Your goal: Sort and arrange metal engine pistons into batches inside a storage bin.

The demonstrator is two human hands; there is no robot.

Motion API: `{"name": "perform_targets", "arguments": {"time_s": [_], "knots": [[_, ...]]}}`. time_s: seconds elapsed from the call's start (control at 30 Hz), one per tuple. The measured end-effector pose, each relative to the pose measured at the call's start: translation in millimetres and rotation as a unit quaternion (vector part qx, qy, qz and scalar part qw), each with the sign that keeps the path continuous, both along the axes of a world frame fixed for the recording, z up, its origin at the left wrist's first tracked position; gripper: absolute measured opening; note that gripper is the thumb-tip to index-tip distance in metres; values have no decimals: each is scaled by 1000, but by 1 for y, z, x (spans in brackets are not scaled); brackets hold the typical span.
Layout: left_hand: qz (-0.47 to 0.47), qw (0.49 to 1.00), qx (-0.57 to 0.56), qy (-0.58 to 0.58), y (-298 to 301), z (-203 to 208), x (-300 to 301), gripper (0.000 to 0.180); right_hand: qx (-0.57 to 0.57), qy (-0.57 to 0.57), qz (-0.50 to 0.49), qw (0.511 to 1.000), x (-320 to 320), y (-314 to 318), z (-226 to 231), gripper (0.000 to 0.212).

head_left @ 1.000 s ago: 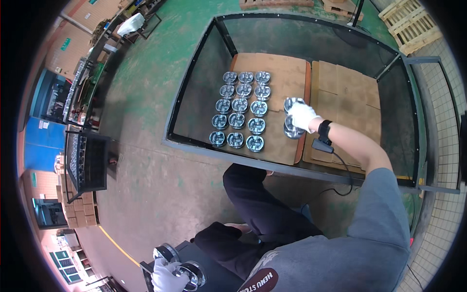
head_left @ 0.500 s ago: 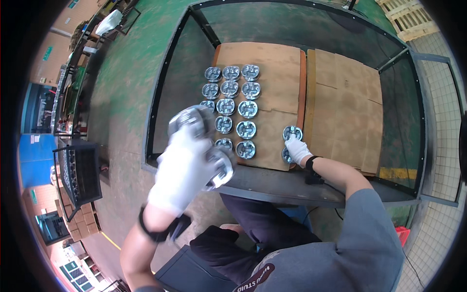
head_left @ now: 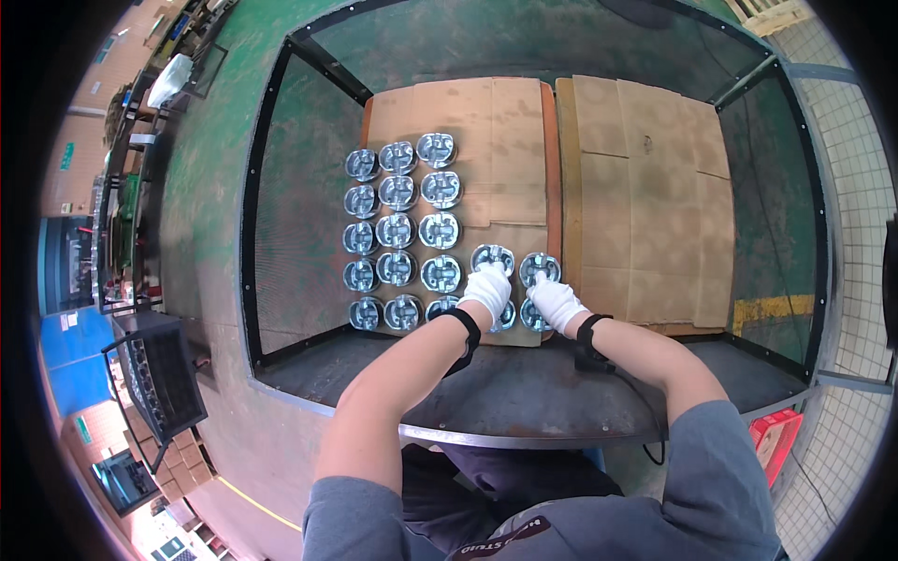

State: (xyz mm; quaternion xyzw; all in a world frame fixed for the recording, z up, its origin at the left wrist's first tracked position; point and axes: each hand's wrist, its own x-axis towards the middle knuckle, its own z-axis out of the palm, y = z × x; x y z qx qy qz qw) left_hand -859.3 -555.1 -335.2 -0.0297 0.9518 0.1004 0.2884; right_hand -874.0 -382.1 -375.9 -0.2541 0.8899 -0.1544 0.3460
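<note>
Pistons [head_left: 397, 267], nineteen in number: short, silvery cylinders, hollow side up, with shiny rims and shaped recesses. Fifteen stand in three columns of five toward the left edge of the worktop [head_left: 533, 397]; four form two pairs nearer its front edge. Left hand [head_left: 487, 290] and right hand [head_left: 557, 302], white-gloved: each bends its fingers onto one pair; whether they grip cannot be told. Two cardboard-covered panels [head_left: 673, 215] lie within dark walls [head_left: 299, 215], all pistons on the left panel. One red crate [head_left: 788, 439] sits beyond the front right corner, contents unclear.
</note>
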Motion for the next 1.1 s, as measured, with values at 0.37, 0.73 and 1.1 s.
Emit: {"name": "perform_targets", "arguments": {"time_s": [0.37, 0.73, 1.1], "knots": [[-116, 992, -45, 13, -5, -8, 37, 30, -7, -50, -107, 993, 11, -5, -14, 40], [167, 924, 102, 328, -121, 389, 144, 28, -50, -55, -86, 994, 21, -28, 29, 26], [660, 745, -91, -39, 118, 417, 598, 32, -242, -240, 112, 933, -26, -29, 80, 43]]}}
